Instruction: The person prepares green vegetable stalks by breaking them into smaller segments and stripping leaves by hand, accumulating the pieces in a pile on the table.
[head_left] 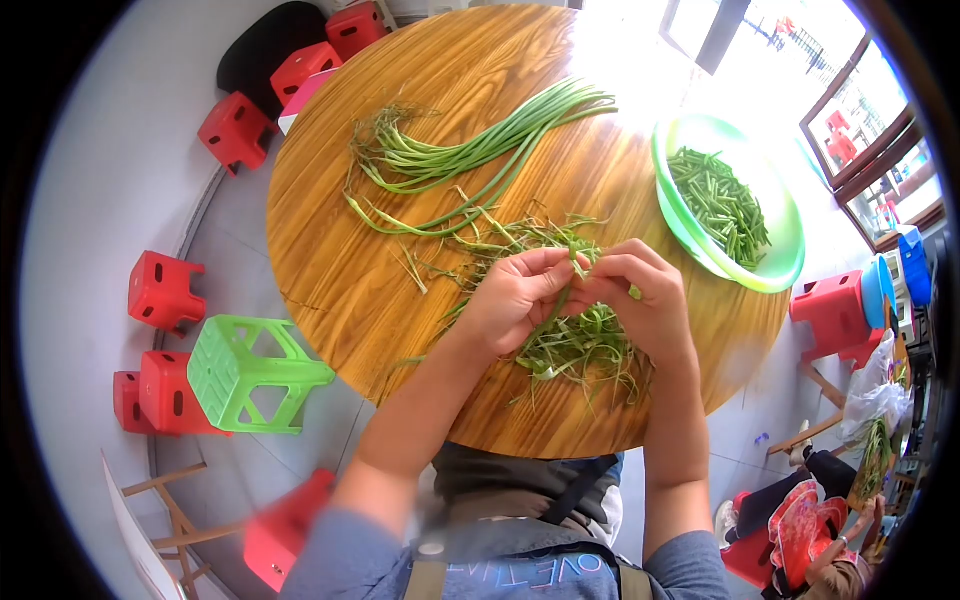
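Observation:
My left hand [515, 297] and my right hand [642, 292] meet over the near half of the round wooden table [340, 270]. Both are closed in a pinch on a garlic scape [577, 262], partly hidden by the fingers. Below my hands lies a pile of trimmed green scraps [580, 345]. Thin, dry-looking tips [500, 240] are scattered just beyond my left hand. Farther off lies a bundle of long garlic scapes [450, 160], with its withered ends to the left. A pale green basin [678, 225] at the right holds short cut pieces [722, 205].
A green plastic stool [240, 375] and several red stools [165, 290] stand on the floor to the left. Another person [810, 520] sits at the lower right, near a plastic bag [875, 390]. A blue basin [876, 290] rests by a red stool at the right.

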